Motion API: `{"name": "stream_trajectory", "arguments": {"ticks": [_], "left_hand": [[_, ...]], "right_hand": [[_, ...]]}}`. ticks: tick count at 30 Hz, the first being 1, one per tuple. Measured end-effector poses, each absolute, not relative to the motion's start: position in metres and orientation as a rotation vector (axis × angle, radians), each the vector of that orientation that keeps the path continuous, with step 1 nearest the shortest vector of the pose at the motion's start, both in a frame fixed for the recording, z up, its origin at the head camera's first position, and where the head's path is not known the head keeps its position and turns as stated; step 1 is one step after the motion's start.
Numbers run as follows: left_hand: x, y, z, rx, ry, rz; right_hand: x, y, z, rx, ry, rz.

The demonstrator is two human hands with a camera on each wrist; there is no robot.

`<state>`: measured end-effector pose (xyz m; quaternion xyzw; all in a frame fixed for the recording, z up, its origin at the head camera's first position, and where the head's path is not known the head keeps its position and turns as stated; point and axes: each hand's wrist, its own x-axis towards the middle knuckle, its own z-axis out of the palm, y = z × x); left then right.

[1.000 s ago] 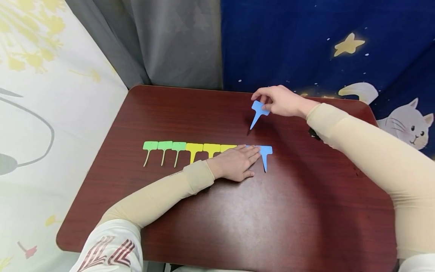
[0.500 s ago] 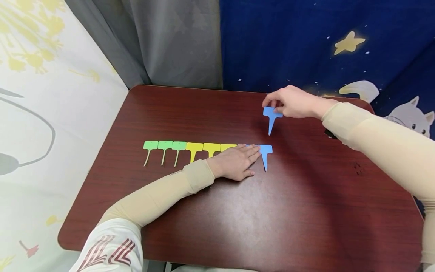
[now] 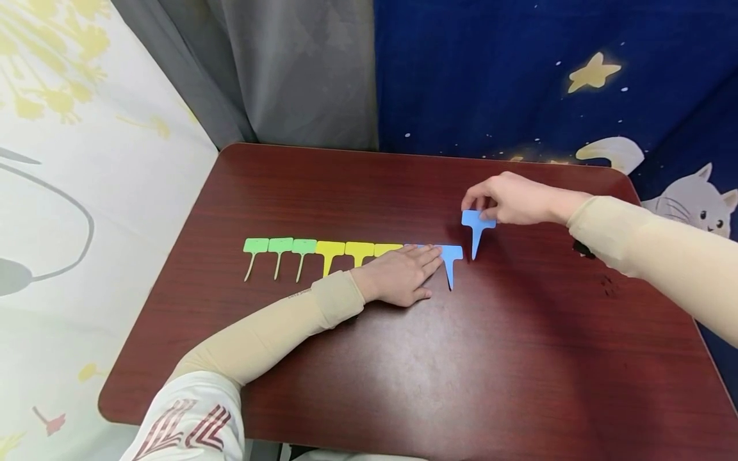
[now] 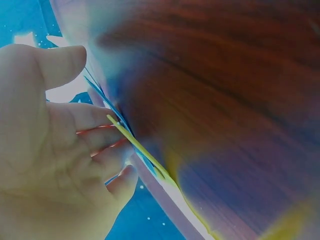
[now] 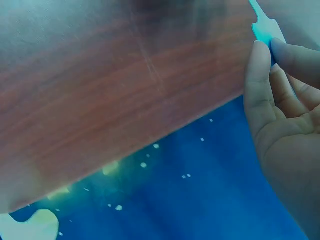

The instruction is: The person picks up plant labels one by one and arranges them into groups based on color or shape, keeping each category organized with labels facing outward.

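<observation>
Between thumb and fingertips my right hand [image 3: 510, 200] pinches a blue T-shaped plant label [image 3: 477, 221] by its wide top, stem pointing down. The right wrist view shows the same label [image 5: 267, 32] at the fingertips. My left hand [image 3: 400, 276] lies flat with straight fingers over the right part of a row of labels. Just right of its fingertips shows a blue label [image 3: 451, 253], with another blue one mostly hidden under the fingers. Yellow labels [image 3: 330, 248] and green labels [image 3: 255, 246] continue the row leftward, tops edge to edge, stems toward me.
The dark red-brown table [image 3: 461, 371] has rounded corners. A grey curtain [image 3: 305, 77] and a blue star-patterned curtain [image 3: 490, 70] hang behind its far edge. A pale patterned wall covering [image 3: 115, 211] stands along the left side.
My right hand has carried the blue label right and toward me, to just right of the row's end. The label's stem has swung from slanted to nearly straight. My left hand has stayed put.
</observation>
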<state>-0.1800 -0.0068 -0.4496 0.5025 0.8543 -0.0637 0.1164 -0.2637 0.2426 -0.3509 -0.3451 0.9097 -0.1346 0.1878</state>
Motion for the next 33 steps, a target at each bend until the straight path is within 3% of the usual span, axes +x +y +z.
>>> {"name": "stream_trajectory", "arguments": {"ticks": [33], "left_hand": [[-0.181, -0.006, -0.452, 1.475, 2.506, -0.189]], "right_hand": [[-0.222, 0.266, -0.427, -0.885, 2.727, -0.598]]}}
